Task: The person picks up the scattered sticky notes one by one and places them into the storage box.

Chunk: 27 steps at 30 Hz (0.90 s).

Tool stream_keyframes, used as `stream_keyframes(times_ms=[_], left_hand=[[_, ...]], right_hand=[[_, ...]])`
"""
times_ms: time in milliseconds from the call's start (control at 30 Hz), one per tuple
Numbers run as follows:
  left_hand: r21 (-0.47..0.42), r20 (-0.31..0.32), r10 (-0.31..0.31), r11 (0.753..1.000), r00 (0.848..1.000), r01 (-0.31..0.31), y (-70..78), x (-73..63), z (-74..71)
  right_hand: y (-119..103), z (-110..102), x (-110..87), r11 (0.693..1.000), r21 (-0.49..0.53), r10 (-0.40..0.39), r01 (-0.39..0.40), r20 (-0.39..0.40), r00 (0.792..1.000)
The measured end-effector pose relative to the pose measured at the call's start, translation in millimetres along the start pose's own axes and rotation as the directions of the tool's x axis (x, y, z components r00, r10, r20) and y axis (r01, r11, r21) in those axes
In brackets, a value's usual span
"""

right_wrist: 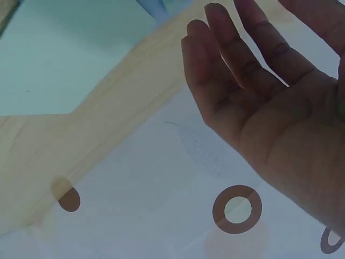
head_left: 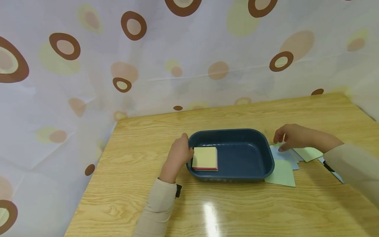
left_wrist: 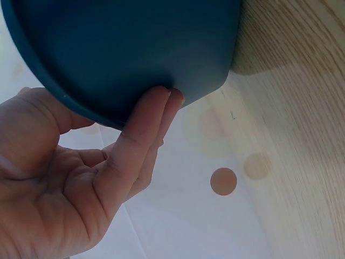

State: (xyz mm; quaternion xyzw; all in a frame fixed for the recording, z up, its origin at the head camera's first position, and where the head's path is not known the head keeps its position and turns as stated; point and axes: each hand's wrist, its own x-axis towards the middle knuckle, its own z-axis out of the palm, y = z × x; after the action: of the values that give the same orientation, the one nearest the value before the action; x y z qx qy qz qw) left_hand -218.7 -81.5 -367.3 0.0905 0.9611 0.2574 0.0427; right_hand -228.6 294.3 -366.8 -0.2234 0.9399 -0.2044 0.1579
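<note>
A dark blue plastic tray (head_left: 241,161) stands on the table, holding a square stack of paper notes (head_left: 205,157) at its left end, pale yellow on top with red showing lower down. My left hand (head_left: 179,153) grips the tray's left rim; in the left wrist view its fingers (left_wrist: 143,118) lie along the outer wall, thumb on the other side of the edge. Over loose papers right of the tray hovers my right hand (head_left: 296,135), fingers loosely bent and apart, holding nothing. Below it lie a light blue sheet (head_left: 285,158) and a pale green sheet (head_left: 281,172).
Another pale green sheet (head_left: 309,153) lies beyond, toward the right forearm. A blue piece (head_left: 337,176) shows partly from under the right sleeve. The wooden table (head_left: 133,171) meets a white cloth (head_left: 165,62) with brown and yellow spots at the back and left.
</note>
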Motion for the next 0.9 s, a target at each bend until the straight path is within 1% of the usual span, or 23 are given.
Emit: stream_keyframes(times_ms=[167, 267, 367, 467, 600, 767, 900], left_hand=[[-0.002, -0.006, 0.003, 1.000, 1.000, -0.003, -0.3, 0.3, 0.2], [-0.003, -0.006, 0.008, 1.000, 1.000, -0.008, 0.5, -0.6, -0.7], [-0.006, -0.007, 0.008, 1.000, 1.000, -0.008, 1.4, -1.3, -1.3], [-0.008, -0.009, 0.008, 1.000, 1.000, -0.008, 1.9, -1.4, -1.5], [-0.005, -0.011, 0.011, 1.000, 1.000, -0.011, 2.1, -1.2, -1.5], [-0.002, -0.008, 0.010, 1.000, 1.000, -0.010, 1.4, -0.9, -0.6], [-0.002, -0.008, 0.014, 1.000, 1.000, -0.014, 1.5, -1.7, -0.4]], right_hand=[[2.7, 12.9, -3.9, 0.999, -0.051, 0.016, -0.014, 0.030, 0.999], [3.7, 15.4, -3.4, 0.997, -0.064, 0.042, -0.039, 0.044, 0.998], [5.5, 16.1, -1.8, 0.996, -0.079, 0.049, -0.044, 0.059, 0.997], [7.9, 16.6, -1.0, 0.996, -0.078, 0.042, -0.038, 0.059, 0.997], [12.2, 16.2, -2.7, 0.999, -0.029, 0.018, -0.017, 0.041, 0.999], [15.5, 6.0, -5.2, 1.000, 0.020, 0.000, -0.001, 0.027, 1.000], [9.0, -12.6, -7.3, 1.000, -0.003, 0.011, -0.011, 0.005, 1.000]])
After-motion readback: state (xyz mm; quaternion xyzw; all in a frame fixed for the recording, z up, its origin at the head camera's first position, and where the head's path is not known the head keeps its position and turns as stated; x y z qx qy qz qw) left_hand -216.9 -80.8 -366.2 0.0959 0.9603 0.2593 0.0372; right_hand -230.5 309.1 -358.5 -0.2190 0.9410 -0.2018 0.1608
